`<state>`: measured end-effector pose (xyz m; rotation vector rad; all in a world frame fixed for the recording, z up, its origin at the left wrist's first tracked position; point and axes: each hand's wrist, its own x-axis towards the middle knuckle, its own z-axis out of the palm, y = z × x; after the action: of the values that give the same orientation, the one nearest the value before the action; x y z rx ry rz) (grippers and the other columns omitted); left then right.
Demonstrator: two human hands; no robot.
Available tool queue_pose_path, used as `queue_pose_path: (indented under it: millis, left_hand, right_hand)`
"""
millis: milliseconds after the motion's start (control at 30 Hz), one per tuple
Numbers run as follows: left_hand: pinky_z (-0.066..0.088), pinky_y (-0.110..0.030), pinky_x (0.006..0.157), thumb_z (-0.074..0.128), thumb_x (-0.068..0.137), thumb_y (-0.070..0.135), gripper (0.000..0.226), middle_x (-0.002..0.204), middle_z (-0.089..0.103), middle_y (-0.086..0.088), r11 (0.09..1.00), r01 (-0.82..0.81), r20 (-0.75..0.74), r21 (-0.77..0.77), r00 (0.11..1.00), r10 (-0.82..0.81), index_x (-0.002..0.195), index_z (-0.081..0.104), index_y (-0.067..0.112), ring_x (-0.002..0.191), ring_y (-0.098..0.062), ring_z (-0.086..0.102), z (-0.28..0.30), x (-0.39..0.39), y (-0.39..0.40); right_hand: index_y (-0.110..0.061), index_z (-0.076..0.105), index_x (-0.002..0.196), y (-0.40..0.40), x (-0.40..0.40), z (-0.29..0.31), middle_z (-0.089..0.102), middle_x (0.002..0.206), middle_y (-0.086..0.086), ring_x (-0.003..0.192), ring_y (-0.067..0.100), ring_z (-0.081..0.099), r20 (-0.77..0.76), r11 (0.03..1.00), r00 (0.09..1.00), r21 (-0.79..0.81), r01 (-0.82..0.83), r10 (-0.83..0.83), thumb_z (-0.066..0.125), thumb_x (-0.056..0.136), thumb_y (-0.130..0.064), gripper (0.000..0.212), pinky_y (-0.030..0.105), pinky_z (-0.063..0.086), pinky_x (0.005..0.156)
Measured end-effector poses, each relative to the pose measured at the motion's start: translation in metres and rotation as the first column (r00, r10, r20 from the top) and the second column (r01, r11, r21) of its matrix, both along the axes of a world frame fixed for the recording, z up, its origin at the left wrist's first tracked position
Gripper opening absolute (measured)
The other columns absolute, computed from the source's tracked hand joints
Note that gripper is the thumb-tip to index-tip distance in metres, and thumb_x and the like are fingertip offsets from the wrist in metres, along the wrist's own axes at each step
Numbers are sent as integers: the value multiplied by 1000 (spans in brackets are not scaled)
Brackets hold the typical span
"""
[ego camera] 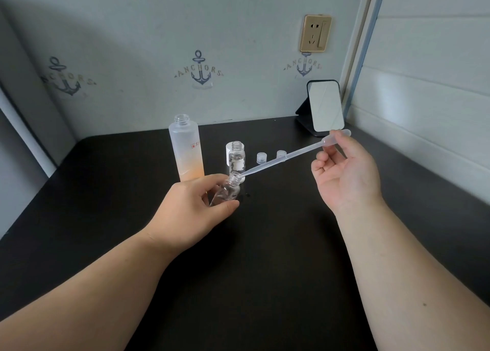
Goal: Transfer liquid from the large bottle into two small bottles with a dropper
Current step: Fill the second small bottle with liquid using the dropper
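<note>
One dropper [286,156]: we pinched its bulb in our right hand [344,172], its long axis running from 2 o'clock down to 8, tip at the mouth of the tilted small bottle [228,190] gripped by our left hand [195,210]. Small bottles: two, the second [236,159] upright at 12. Large bottle [186,149]: one, open, at 11. Loose caps [270,156]: two, on the table [265,244].

- A dark table [265,244] reaches back to the wall.
- A small mirror [325,107] on a black stand sits tilted at the table's far right corner.
- A gold wall socket [315,33] is mounted above the mirror.
- Pale wallpaper carries anchor prints [202,70] lettered "ANCHORS".
- White panelling [429,85] lines the right side.
</note>
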<state>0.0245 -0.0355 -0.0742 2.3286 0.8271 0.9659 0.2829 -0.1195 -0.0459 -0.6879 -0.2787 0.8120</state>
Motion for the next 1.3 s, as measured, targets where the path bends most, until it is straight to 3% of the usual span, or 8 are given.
queue_pose_path:
  millis: [167,300,467,600,800,933,1067,1300]
  left_hand:
    - [46,-10,66,76,79,46,29,88,64,30,1000,-12,-9,-4,1000,12,104,63,53,72,-5,59,-1,-1,0]
    - [47,-13,65,74,78,47,25,84,65,27,1000,-7,-9,-3,1000,7,99,64,56,69,-7,59,-1,0,-1]
    - [46,-13,61,75,78,48,38,81,63,28,999,-49,-31,1,998,49,115,69,40,69,-7,59,-4,0,1]
    - [48,-15,63,74,77,50,34,79,64,26,999,-31,-12,-13,999,31,110,69,44,65,-7,58,-4,-1,1]
    - [49,-18,65,76,80,45,39,84,65,24,1000,11,-6,6,1000,-11,94,55,75,68,-10,59,1,-1,-2]
    - [49,-21,66,75,79,47,31,81,65,25,1000,7,5,1,1000,-7,95,57,66,69,-9,59,0,-1,-2]
    - [47,-14,63,75,82,45,29,81,64,25,1000,15,-17,24,1000,-14,96,60,65,67,-8,58,-2,-2,0]
    - [44,-9,63,70,79,54,28,78,62,26,999,-35,-48,-2,998,35,104,67,41,68,-3,60,-4,-1,2]
  right_hand:
    - [-15,72,80,1,0,0,67,74,-1,53,12,50,-11,1000,1000,-9,2,-2,73,88,-13,9,21,44,52]
    - [-17,75,69,1,0,1,67,72,-2,50,11,46,-3,1000,1000,-7,-8,8,71,90,-12,22,19,40,51]
    - [-20,76,62,1,0,1,67,72,-4,49,9,41,9,1000,1000,6,-17,17,69,92,-12,31,18,37,51]
    - [-21,75,61,1,0,1,67,72,-4,49,8,39,11,1000,1000,15,-21,21,68,92,-11,33,18,35,50]
    - [-20,75,62,1,1,1,67,73,-4,46,7,39,14,999,1000,35,-28,28,69,92,-10,33,17,34,49]
    - [-21,76,63,0,2,0,67,73,-5,46,6,37,39,998,999,46,-35,33,67,93,-10,33,16,33,49]
    - [-21,77,63,0,2,-1,67,72,-5,46,6,37,71,999,997,30,-22,20,67,95,-10,34,16,34,49]
    - [-17,80,71,1,3,-2,70,76,-1,52,11,50,-48,1000,999,4,18,-18,74,90,-14,20,20,43,53]
